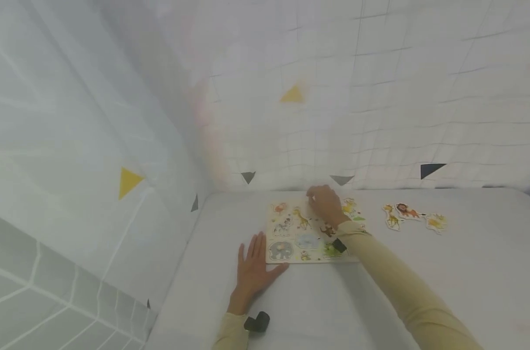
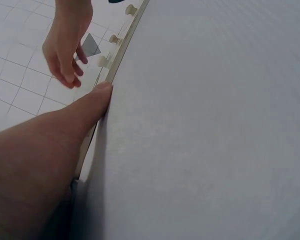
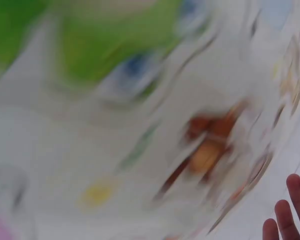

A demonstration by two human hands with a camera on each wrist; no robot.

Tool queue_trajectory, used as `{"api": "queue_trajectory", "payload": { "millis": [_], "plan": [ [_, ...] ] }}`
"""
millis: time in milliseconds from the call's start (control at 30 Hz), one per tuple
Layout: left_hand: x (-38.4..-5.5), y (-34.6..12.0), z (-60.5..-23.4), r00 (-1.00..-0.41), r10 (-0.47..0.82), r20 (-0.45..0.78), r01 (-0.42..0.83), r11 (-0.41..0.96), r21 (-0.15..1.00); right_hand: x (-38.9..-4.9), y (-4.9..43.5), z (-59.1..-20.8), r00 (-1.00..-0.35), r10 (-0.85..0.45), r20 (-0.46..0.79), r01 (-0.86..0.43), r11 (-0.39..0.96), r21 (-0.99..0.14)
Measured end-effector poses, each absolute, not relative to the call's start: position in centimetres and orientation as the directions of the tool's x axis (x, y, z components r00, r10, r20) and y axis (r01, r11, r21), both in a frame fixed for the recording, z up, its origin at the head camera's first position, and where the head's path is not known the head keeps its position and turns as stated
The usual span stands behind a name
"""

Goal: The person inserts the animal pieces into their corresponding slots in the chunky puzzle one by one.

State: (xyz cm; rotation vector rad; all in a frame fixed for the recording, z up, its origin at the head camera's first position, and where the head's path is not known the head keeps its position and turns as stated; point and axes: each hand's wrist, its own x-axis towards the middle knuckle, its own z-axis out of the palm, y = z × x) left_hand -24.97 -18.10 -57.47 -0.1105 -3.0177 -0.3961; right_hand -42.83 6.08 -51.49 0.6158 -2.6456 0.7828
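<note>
A wooden animal puzzle board (image 1: 293, 228) with a zebra, a giraffe, an elephant and several other animals lies on the white table. My left hand (image 1: 252, 270) lies flat at the board's lower left corner, fingers spread. In the left wrist view its thumb (image 2: 92, 102) touches the board's edge (image 2: 121, 52), above which small knobs (image 2: 114, 38) stick up. My right hand (image 1: 326, 201) is above the board's far side; the left wrist view shows its fingers loosely bent, with nothing visible in them. The right wrist view has a blurred monkey picture (image 3: 207, 145) and left-hand fingertips (image 3: 287, 220).
Right of the board lie a giraffe piece (image 1: 392, 218), a lion piece (image 1: 408, 211) and a yellowish animal piece (image 1: 436, 222). A white wall with grid lines (image 1: 391, 112) rises behind the table (image 1: 479, 272), and another wall (image 1: 72, 121) stands to the left.
</note>
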Motion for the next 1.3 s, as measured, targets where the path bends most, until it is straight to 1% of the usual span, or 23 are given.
{"api": "queue_trajectory", "payload": {
  "millis": [133, 267, 367, 433, 567, 633, 800, 933, 1100, 1300],
  "plan": [
    [-25.0, -18.5, -57.5, -0.990, 0.061, 0.130, 0.096, 0.956, 0.278, -42.9, 8.2, -51.3, -0.876, -0.284, 0.391, -0.451, 0.771, -0.449],
    [-25.0, -18.9, -57.0, -0.980, 0.080, 0.181, 0.135, 0.937, 0.321, -42.6, 10.3, -50.9, -0.886, -0.246, 0.393, -0.418, 0.792, -0.445],
    [-25.2, -19.1, -57.0, -0.982, 0.072, 0.178, 0.125, 0.942, 0.312, -42.5, 12.1, -50.7, -0.878, -0.232, 0.418, -0.408, 0.820, -0.402],
    [-25.5, -19.3, -57.2, -0.985, 0.064, 0.159, 0.109, 0.949, 0.296, -42.7, 13.4, -50.9, -0.865, -0.223, 0.449, -0.400, 0.848, -0.349],
    [-26.1, -19.4, -57.4, -0.987, 0.058, 0.150, 0.101, 0.951, 0.292, -43.6, 16.5, -51.9, -0.859, -0.183, 0.479, -0.334, 0.908, -0.252],
    [-26.2, -19.5, -57.4, -0.986, 0.056, 0.157, 0.101, 0.950, 0.295, -43.8, 17.9, -52.3, -0.878, -0.157, 0.452, -0.284, 0.931, -0.229],
    [-26.5, -19.6, -57.6, -0.987, 0.046, 0.157, 0.092, 0.948, 0.305, -43.3, 20.8, -52.3, -0.928, -0.109, 0.356, -0.201, 0.951, -0.235],
    [-26.4, -19.5, -57.6, -0.988, 0.045, 0.149, 0.091, 0.945, 0.314, -42.7, 22.6, -52.3, -0.943, -0.092, 0.321, -0.166, 0.962, -0.214],
    [-26.2, -19.3, -56.8, -0.991, 0.047, 0.124, 0.088, 0.935, 0.344, -42.3, 24.6, -52.4, -0.959, -0.066, 0.277, -0.113, 0.981, -0.156],
    [-26.2, -19.3, -56.0, -0.992, 0.048, 0.121, 0.089, 0.925, 0.368, -42.0, 25.5, -52.2, -0.981, -0.023, 0.195, -0.044, 0.994, -0.104]
  ]
}}
